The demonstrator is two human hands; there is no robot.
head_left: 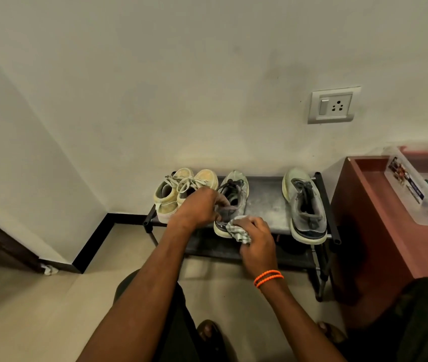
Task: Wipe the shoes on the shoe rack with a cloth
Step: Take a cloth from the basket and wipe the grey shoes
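A low black shoe rack [265, 205] stands against the wall. On its top shelf sit a pair of yellowish lace-up shoes [171, 192] at the left, a grey sneaker [235, 189] in the middle and its mate [305, 205] at the right. My left hand [198, 207] grips the middle grey sneaker at its collar. My right hand [257, 239] holds a bunched checked cloth [237, 231] against that sneaker's heel. An orange band circles my right wrist.
A reddish-brown cabinet [380, 231] stands right of the rack, with a clear plastic tray [422, 194] of pens on top. A wall socket [334, 105] is above. The rack's lower shelf is dark. My knees and sandalled feet are at the bottom.
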